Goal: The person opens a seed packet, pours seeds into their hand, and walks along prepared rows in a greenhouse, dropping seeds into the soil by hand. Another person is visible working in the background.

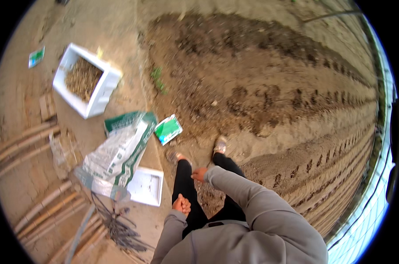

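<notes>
My left hand (182, 204) is curled closed in front of my left thigh, and whether something small is inside it cannot be seen. My right hand (199, 174) hangs by my knees, its fingers pointing left and partly hidden; no object shows in it. Ahead of my feet lies a green and white packet (168, 129) on the edge of the soil. Left of it a white and green plastic sack (117, 155) lies crumpled, partly over a white foam tray or lid (146, 186).
A white foam box (112, 82) holds dry straw-like material. Another green packet (36, 57) lies far left. Bamboo poles (44, 201), a grey hose (81, 232) and dark cords (123, 229) lie at lower left. Soil rows with holes (313, 165) stretch right.
</notes>
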### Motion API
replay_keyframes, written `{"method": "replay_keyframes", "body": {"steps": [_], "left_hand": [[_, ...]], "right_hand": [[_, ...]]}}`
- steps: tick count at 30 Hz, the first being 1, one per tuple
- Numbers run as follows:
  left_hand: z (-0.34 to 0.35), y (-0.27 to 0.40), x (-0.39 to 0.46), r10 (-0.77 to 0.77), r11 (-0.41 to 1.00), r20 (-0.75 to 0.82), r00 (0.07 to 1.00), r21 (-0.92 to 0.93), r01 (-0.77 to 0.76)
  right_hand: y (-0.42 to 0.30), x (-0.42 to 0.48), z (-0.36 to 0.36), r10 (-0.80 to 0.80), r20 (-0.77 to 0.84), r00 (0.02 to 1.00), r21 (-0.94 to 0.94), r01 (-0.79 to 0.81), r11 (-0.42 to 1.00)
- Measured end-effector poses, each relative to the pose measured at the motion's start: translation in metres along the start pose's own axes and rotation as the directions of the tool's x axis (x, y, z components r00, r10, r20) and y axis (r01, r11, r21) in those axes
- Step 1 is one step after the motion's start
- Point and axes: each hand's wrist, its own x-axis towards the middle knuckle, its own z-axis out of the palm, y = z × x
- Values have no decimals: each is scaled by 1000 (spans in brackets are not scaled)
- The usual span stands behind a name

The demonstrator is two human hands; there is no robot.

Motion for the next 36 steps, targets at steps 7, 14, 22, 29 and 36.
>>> {"method": "replay_keyframes", "body": {"steps": [7,14,22,29,36], "left_hand": [[177,49,-71,-15,1000,398,917,28,4],[329,59,-123,-195,968,557,808,243,65],[349,66,-128,-320,508,441,838,827,-241],[376,54,-128,-336,-30,608,719,757,-653],[413,-13,-95,-473,-129,550,688,729,-672]], "right_hand": [[-22,-201,-85,142,-434,890,372,34,928],[-205,-399,-112,-686,-698,203,-407,676,614],[-241,-438,-52,-759,-632,156,-718,252,649],[-228,-450,-29,-555,-809,194,-571,-31,820],[-161,-475,-29,-366,-919,144,-378,-67,923]]}}
